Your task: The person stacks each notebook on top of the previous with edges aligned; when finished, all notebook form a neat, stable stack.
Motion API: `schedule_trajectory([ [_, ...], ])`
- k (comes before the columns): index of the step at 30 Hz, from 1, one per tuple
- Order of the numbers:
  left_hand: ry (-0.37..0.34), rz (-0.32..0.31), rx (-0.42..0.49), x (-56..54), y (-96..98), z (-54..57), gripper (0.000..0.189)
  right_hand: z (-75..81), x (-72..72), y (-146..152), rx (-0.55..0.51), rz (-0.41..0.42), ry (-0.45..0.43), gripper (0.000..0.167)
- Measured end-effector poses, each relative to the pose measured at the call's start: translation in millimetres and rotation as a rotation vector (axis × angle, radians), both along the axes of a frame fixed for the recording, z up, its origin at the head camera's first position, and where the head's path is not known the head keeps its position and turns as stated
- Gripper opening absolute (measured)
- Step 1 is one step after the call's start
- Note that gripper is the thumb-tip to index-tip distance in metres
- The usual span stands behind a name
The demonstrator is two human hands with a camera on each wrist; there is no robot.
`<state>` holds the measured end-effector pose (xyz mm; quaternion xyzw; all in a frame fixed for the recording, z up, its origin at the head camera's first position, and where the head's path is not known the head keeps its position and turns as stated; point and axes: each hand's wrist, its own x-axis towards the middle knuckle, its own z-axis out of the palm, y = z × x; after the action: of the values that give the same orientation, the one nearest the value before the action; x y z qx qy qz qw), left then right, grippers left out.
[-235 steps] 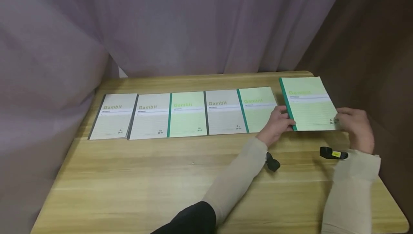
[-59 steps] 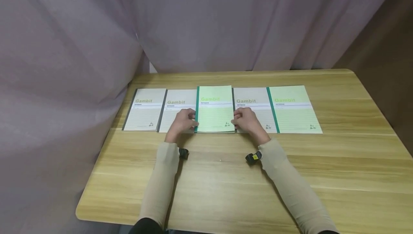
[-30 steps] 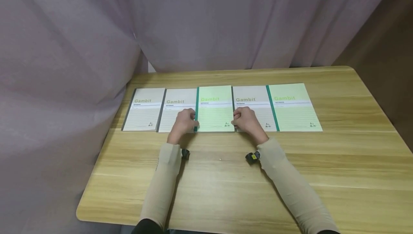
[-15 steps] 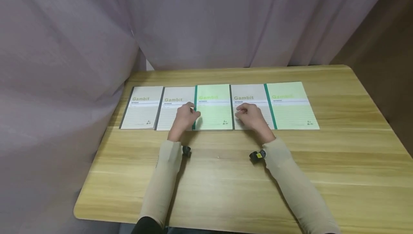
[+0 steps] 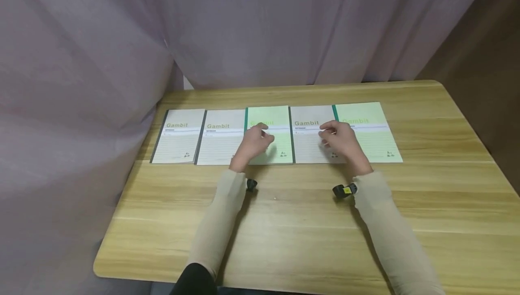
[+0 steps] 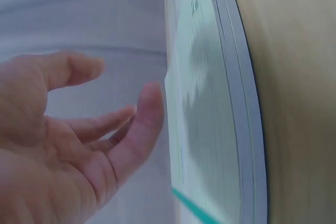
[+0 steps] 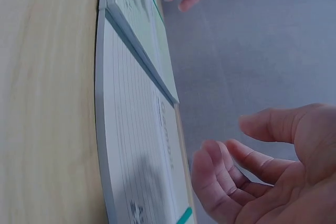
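Above the middle green notebook [image 5: 281, 141] hovers my left hand [image 5: 253, 142], thumb and fingers loosely bent and apart. That notebook lies on top of another; the left wrist view shows stacked layers of page edges [image 6: 247, 114]. My right hand [image 5: 343, 140] hangs over the seam between a grey notebook [image 5: 304, 143] and the rightmost green notebook [image 5: 379, 143]. Its fingers are loosely curved around air, as the right wrist view of the hand [image 7: 273, 171] confirms. Both hands are off the covers and cast shadows on them.
Two grey notebooks, one at the far left [image 5: 176, 141] and one beside it [image 5: 219, 143], continue the row. All lie flat on the wooden table [image 5: 284, 231]. A curtain [image 5: 243, 28] hangs behind the back edge.
Earlier, both hands held a green notebook at the right, then one at the middle green position. They have let go of it there, risen, and moved right over the row.
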<state>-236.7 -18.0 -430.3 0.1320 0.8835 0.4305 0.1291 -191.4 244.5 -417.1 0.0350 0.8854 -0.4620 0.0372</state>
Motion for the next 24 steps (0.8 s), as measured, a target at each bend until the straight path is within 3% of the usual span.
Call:
schedule_trajectory([
  [5,-0.010,-0.054,0.012,-0.4,18.2,3.2,0.052,3.7,7.0,10.2,0.002,-0.043,0.002,0.033],
  [13,-0.034,-0.072,0.055,2.3,43.9,1.6,0.052,-0.2,14.0,37.7,-0.028,-0.111,0.035,0.035],
  [18,-0.052,-0.119,0.094,5.1,67.1,1.9,0.052,0.7,17.8,57.3,0.038,-0.148,0.072,0.035],
  [24,-0.065,-0.132,0.095,13.3,100.3,3.8,0.051,1.2,21.2,76.3,0.128,-0.174,0.071,0.036],
])
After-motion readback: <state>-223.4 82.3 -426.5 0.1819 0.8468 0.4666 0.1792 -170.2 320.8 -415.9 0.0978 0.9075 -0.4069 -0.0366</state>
